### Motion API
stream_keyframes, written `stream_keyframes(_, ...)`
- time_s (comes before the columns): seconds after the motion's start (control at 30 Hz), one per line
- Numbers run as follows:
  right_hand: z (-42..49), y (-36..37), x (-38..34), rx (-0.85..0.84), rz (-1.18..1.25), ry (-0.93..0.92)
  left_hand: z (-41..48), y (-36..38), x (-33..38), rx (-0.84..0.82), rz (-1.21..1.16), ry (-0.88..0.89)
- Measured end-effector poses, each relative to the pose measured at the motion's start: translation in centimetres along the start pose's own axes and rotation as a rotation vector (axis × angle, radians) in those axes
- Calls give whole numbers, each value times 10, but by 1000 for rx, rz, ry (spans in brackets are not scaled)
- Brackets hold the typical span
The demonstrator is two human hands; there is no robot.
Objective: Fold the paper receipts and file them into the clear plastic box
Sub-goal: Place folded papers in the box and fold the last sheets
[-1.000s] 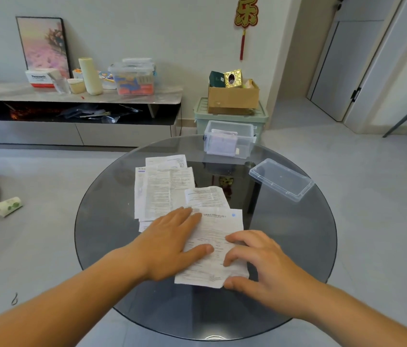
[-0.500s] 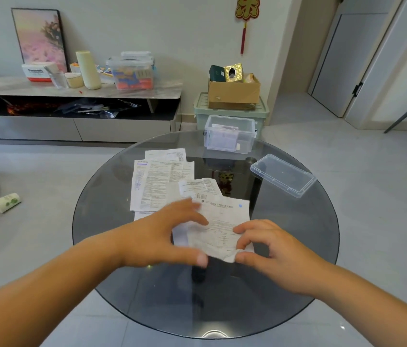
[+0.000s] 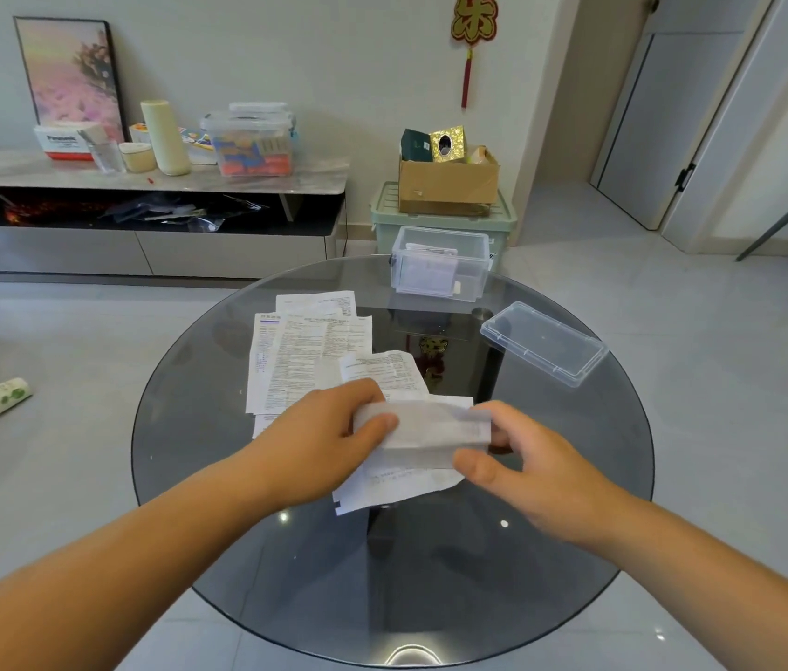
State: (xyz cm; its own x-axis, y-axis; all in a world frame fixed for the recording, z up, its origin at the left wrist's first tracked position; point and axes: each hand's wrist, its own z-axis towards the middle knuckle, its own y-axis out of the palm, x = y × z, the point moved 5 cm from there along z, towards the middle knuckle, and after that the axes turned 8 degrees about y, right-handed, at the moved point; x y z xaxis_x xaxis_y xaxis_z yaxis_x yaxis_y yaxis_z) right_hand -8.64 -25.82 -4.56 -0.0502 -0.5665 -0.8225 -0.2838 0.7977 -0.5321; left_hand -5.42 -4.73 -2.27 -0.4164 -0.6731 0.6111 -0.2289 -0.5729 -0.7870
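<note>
Both hands hold one white receipt (image 3: 423, 435) just above the round glass table (image 3: 198, 428). Its near edge is turned up and over, and the raised part is blurred. My left hand (image 3: 319, 443) pinches its left end between thumb and fingers. At the right end my right hand (image 3: 522, 462) pinches it the same way. Several flat receipts (image 3: 304, 351) lie spread beyond my left hand. The clear plastic box (image 3: 440, 263) stands open at the table's far edge with folded papers inside.
The box's clear lid (image 3: 544, 342) lies on the table to the right. Behind the table stand a green crate (image 3: 384, 225) with a cardboard box (image 3: 447, 181) on it and a low cabinet (image 3: 140, 176) with clutter. A paper roll (image 3: 2, 396) lies on the floor at left.
The receipt lay flat under both hands a second ago. Both hands have since pinched its ends, lifted it and turned its near edge up and over toward the far edge.
</note>
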Motion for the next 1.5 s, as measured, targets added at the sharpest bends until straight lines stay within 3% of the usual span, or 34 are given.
stream_keyframes(0.13,21,-3,1,198,-66,51,17,4,-5,120,7,-99)
stream_keyframes(0.3,35,3,7,389,-310,30,25,18,-10,81,-6,-123)
stream_keyframes(0.5,40,7,8,442,-610,60,29,31,-17,44,146,-52)
stream_keyframes(0.87,40,-6,12,331,-594,104,30,27,-30,-91,27,-166)
stream_keyframes(1.3,55,-24,7,227,-576,249,34,29,-27,-191,55,-159)
stream_keyframes(1.5,56,-17,2,238,-221,149,30,28,-22,-188,55,-132)
